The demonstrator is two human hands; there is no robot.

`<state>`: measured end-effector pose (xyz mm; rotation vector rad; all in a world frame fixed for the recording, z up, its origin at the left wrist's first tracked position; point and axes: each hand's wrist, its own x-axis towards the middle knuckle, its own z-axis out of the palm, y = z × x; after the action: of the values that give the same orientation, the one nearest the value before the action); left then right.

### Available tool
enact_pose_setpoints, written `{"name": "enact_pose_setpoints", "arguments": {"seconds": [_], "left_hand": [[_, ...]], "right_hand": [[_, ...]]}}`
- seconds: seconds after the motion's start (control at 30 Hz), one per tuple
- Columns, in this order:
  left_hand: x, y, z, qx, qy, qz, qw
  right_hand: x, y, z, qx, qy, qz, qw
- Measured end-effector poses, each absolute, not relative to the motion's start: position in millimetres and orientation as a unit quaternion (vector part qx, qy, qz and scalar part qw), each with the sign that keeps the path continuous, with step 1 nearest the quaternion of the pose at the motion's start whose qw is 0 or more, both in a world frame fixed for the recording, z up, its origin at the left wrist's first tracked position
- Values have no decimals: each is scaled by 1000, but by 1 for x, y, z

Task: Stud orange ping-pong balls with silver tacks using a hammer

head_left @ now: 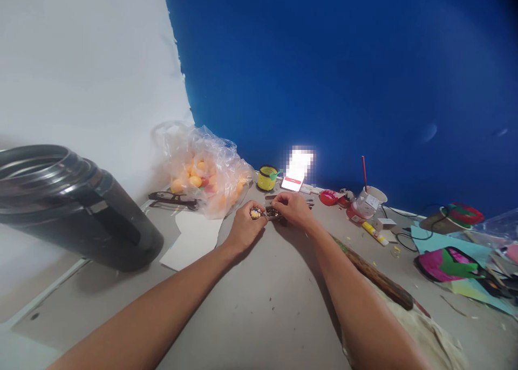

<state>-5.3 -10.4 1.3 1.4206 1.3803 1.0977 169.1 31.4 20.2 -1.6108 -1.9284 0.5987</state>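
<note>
Both hands met in the middle of the frame, on the grey table [263,305].

The left hand [243,228] was curled nearly shut. Its thumb & fingers pinched a small round thing [256,213] w/ yellow bits on top, tipped up toward the camera.

The right hand [294,209] had its fingers bent down onto a small dark piece [272,212]. Couldn't tell if it gripped the piece or just pressed on it.

The dark piece sat just right of the round thing, touching or almost touching it, too small to say which. Its long side ran left-right across the frame, so it lay btwn the 2 hands. The right hand was nearer to it, the left nearer to the round thing.

Behind the hands, a bit up the frame: a plastic bag of fruit [202,168] at left, a yellow pot [267,178] & a bright phone [297,171] at center. A big black jug [60,203] lay at far left. Coloured paper [445,262] sat at far right.
</note>
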Motion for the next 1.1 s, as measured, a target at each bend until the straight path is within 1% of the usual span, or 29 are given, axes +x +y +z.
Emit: {"name": "enact_pose_setpoints", "arguments": {"seconds": [0.1,0.23,0.47,0.53,0.63,0.8,0.9,0.97,1.07,1.1], "left_hand": [[-5,-9,1,527,557,451,456],[-6,-7,-2,535,541,448,469],[-7,-8,-2,596,519,421,445],[-7,-9,-1,616,510,407,442],[-6,-9,-2,633,519,384,427],[-3,-11,-5,636,553,379,381],[-2,-14,-5,630,551,401,372],[-2,-14,-5,620,547,419,376],[-2,-11,-8,619,531,426,392],[-2,-9,-9,624,524,425,395]], "right_hand": [[168,31,18,-624,-725,173,237],[167,30,19,-631,-735,154,192],[167,28,21,-613,-758,144,173],[167,29,21,-607,-757,146,192],[170,30,25,-589,-749,171,250],[172,27,50,-554,-725,224,343],[173,16,66,-539,-716,256,362],[173,5,69,-538,-700,299,362],[177,-14,59,-521,-663,402,357],[179,-19,52,-502,-650,437,367]]}}
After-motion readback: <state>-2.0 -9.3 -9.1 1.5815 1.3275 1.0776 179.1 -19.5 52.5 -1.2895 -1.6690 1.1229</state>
